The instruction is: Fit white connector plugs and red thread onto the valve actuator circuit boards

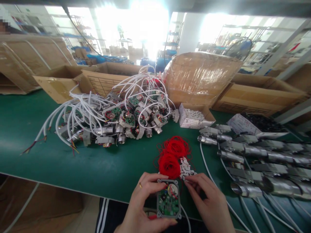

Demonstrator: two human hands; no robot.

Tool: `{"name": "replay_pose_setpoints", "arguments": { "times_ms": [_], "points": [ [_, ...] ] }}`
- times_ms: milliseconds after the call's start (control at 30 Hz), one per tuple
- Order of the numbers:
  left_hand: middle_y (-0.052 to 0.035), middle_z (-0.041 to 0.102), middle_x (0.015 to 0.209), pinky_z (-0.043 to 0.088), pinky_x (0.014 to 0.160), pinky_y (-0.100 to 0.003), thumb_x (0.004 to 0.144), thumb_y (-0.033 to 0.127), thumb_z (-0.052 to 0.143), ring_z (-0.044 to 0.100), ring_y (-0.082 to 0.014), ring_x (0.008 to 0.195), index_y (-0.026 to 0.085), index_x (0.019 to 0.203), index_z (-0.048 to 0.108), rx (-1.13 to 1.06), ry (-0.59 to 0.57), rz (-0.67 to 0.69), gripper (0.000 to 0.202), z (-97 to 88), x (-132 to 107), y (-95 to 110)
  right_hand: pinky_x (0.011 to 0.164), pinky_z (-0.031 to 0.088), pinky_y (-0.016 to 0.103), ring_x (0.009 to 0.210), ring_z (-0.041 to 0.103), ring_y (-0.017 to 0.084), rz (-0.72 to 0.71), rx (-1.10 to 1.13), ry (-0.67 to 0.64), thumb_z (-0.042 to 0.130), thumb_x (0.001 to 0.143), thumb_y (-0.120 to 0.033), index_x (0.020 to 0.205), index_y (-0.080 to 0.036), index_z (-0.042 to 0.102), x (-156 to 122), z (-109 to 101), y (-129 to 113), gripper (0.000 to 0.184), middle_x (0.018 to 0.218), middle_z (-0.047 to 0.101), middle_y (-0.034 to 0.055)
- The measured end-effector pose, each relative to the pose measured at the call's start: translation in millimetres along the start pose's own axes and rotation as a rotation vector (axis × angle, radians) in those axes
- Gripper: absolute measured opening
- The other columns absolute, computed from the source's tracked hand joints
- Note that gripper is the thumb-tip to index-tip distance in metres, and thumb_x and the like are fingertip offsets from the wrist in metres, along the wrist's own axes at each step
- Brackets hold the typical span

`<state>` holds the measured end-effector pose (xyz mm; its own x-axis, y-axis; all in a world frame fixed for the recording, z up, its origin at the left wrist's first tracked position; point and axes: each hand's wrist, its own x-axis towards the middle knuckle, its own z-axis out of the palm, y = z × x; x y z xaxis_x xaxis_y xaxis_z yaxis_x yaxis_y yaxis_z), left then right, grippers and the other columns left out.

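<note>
My left hand [141, 204] grips a small grey housing with a green circuit board [168, 202] in it, held at the near table edge with thumb and fingers round its left side. My right hand [209, 200] is at the board's upper right corner, fingertips pinched together beside a cluster of small white connectors [186, 168]. What those fingertips hold is too small to make out. Just beyond lie two bundles of thin red wire [171, 155].
A heap of circuit-board units with white cables [116, 116] fills the middle of the green mat [48, 155]. Metal cylindrical assemblies [255, 158] lie in rows at right. Small white boxes of parts [194, 118] and open cardboard cartons [257, 94] stand behind.
</note>
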<state>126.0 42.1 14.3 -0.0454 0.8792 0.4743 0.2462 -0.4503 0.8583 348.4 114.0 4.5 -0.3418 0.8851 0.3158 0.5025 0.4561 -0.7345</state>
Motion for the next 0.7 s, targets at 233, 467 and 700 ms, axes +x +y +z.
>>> {"name": "replay_pose_setpoints", "arguments": {
  "times_ms": [233,467,700],
  "points": [
    [0.0004,0.067,0.129,0.053,0.099,-0.032,0.052,0.003,0.099,0.065,-0.0252,0.116,0.039,0.138,0.053,-0.069,0.000,-0.243,0.104,0.1,-7,3,0.057,0.057,0.024,0.061,0.067,0.016,-0.014,-0.089,0.057,0.054,0.104,-0.059,0.084,-0.023,0.069,-2,-7,-4,0.043,0.076,0.068,0.0016],
    [0.0097,0.069,0.121,0.054,0.093,-0.023,0.048,-0.002,0.098,0.069,-0.0187,0.107,0.046,0.128,0.061,-0.006,0.008,-0.299,0.101,-0.8,-2,5,0.060,0.057,0.018,0.068,0.070,0.014,-0.178,-0.268,0.076,0.051,0.103,-0.062,0.079,-0.026,0.065,2,-29,-4,0.046,0.077,0.069,-0.0004],
    [0.0104,0.071,0.120,0.053,0.092,-0.020,0.049,-0.004,0.097,0.070,-0.0170,0.105,0.044,0.127,0.061,-0.005,0.012,-0.313,0.098,0.5,-3,5,0.064,0.060,0.020,0.071,0.072,0.014,-0.247,-0.259,-0.079,0.048,0.104,-0.023,0.097,-0.024,0.071,3,-20,-5,0.024,0.088,0.071,0.0019]
  ]
}}
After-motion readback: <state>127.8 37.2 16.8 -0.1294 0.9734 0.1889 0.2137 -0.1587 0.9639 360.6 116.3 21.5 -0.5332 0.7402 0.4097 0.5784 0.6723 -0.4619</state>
